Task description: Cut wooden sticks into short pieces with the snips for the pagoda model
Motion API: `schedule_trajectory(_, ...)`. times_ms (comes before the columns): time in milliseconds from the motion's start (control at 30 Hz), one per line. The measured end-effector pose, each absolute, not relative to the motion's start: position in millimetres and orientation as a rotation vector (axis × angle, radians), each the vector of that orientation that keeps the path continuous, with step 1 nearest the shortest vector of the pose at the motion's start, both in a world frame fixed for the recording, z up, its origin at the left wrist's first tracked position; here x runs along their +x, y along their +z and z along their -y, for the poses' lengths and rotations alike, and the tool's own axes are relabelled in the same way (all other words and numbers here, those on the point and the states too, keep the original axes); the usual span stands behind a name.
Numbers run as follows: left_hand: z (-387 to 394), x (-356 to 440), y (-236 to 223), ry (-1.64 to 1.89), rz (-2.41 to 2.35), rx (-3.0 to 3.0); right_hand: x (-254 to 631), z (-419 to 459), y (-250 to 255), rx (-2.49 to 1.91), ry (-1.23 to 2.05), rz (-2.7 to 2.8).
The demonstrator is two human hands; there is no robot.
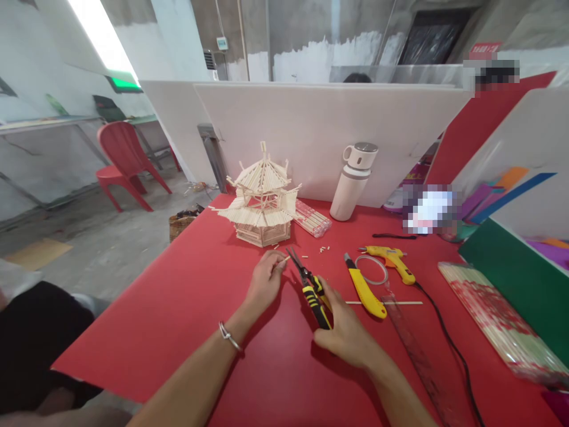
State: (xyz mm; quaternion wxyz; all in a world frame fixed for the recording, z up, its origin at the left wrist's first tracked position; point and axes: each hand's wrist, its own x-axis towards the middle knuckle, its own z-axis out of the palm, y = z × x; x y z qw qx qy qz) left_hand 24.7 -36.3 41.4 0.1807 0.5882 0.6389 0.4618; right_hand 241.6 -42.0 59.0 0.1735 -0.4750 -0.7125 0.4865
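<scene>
Left hand: pinching short pale wooden stick over red bench | right hand: gripping black-and-yellow-handled metal pliers | step: seemingly trimming | next move: likely needs stick steady between blades

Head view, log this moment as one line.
left hand: pinching small stick | right hand: holding pliers, tips near it | pagoda model: standing on red tabletop beyond both hands

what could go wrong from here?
The pliers in the right hand might nip the left hand, which pinches a thin stick right by their tips. The wooden model stands just beyond the left hand, so a bump could damage its slender roof parts.
</scene>
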Motion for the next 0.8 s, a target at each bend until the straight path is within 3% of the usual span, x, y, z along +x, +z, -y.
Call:
schedule_trajectory(333, -37, 16, 46, 0.270, -2.448, 1.675, 242, 40, 58, -1.279, 1.554, 1.740)
schedule_trajectory(800, -40, 13, 31, 0.341, -2.496, 1.723, 241, 39, 58, -1.309, 1.468, 1.817)
